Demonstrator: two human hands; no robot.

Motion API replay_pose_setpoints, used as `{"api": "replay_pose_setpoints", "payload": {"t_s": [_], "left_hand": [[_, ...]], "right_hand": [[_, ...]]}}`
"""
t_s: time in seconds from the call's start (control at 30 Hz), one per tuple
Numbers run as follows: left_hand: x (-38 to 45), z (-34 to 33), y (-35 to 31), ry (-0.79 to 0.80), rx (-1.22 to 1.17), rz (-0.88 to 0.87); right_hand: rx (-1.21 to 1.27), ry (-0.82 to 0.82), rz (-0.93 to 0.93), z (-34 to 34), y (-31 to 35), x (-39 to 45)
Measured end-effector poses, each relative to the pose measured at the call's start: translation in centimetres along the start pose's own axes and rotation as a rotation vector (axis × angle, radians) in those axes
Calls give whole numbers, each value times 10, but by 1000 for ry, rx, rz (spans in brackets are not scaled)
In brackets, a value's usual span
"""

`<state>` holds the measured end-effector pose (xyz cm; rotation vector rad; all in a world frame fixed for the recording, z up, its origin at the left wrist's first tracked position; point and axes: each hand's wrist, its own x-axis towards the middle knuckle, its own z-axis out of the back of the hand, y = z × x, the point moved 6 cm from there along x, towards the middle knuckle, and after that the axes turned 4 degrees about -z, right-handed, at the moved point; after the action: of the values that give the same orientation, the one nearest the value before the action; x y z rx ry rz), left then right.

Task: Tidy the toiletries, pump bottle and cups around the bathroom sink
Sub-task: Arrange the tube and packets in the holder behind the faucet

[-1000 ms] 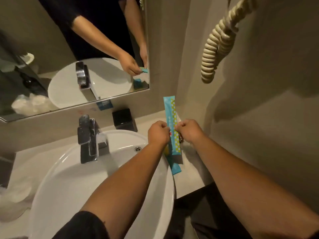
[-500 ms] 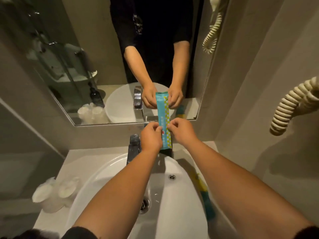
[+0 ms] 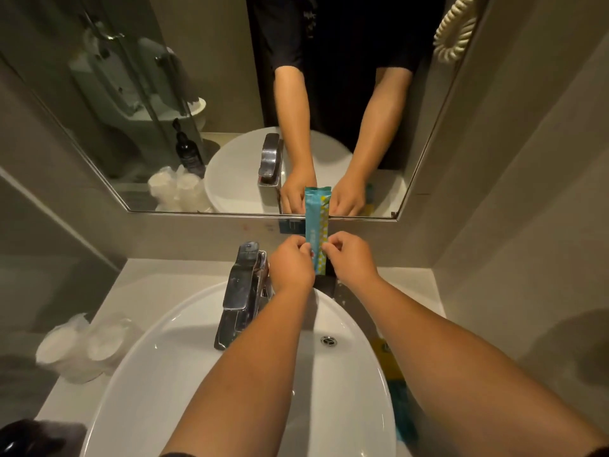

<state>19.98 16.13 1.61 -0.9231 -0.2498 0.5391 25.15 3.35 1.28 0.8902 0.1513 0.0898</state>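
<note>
Where the camera sits: on the person's head, high above the round white sink bowl (image 3: 204, 374).
Which way it looks: forward and down, toward the grey wall with the big flat mirror (image 3: 211, 103).
How near: close; both bare arms reach in from the bottom edge.
What sits in the middle: the shiny metal tap (image 3: 242, 291), with the left hand (image 3: 291, 268) and right hand (image 3: 351, 260) just past it.
Shared part: only one view, so nothing is shared.
</note>
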Motion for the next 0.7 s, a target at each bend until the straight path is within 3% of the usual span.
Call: {"api": "replay_pose_setpoints", "payload": {"t_s": [0.37,0.7], "left_hand": [[18,-26,17,150,313,14],[25,-33,18,155,375,-15]], "right_hand": [[-130,50,-86,-11,-24,14],[-212,130,-170,-16,-26,23]]}}
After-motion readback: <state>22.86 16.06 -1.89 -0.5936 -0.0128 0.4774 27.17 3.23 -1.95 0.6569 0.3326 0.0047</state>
